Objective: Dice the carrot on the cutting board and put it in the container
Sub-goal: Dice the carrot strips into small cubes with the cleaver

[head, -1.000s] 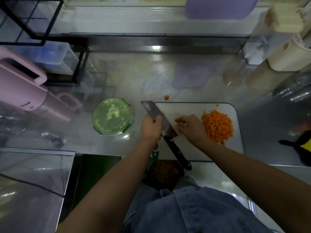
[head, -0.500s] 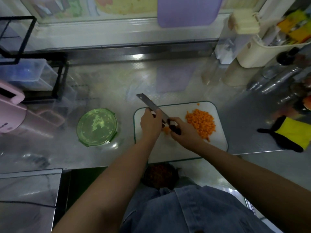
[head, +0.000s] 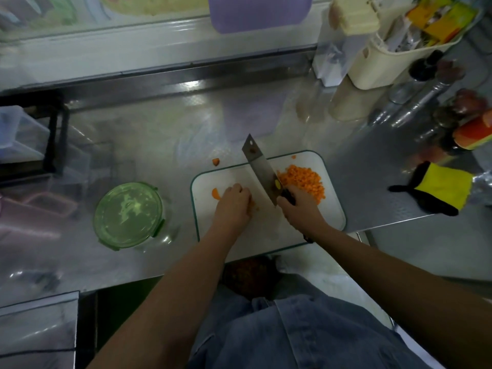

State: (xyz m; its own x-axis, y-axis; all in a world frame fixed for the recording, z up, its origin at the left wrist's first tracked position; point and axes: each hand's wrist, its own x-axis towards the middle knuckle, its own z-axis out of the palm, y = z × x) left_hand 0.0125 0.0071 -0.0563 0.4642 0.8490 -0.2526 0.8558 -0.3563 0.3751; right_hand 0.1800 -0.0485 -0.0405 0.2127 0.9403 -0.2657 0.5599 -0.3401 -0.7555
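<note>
Mostly diced: an orange heap of carrot cubes (head: 303,182) lies on the white rounded cutting board (head: 266,230); left hand (head: 234,203) grip curls over the remaining orange carrot pieces (head: 215,194); right hand (head: 298,206) grip clasps the steel cleaver (head: 262,169); the round green-lidded container (head: 127,214) sits lidded on the table (head: 173,134), transfer apparently unstarted

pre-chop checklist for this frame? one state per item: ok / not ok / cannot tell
1. Right hand grips the cleaver by its handle: ok.
2. Left hand holds the carrot down on the cutting board: ok, though the carrot is mostly hidden under the fingers.
3. Gap between the left hand and the blade: ok.
4. Diced carrot pile sits on the board, right of the blade: ok.
5. All pieces on the board: not ok. A stray carrot piece lies on the counter past the far edge.
6. Container open: cannot tell. A green lid lies left of the board, and what is under it is unclear.
</note>
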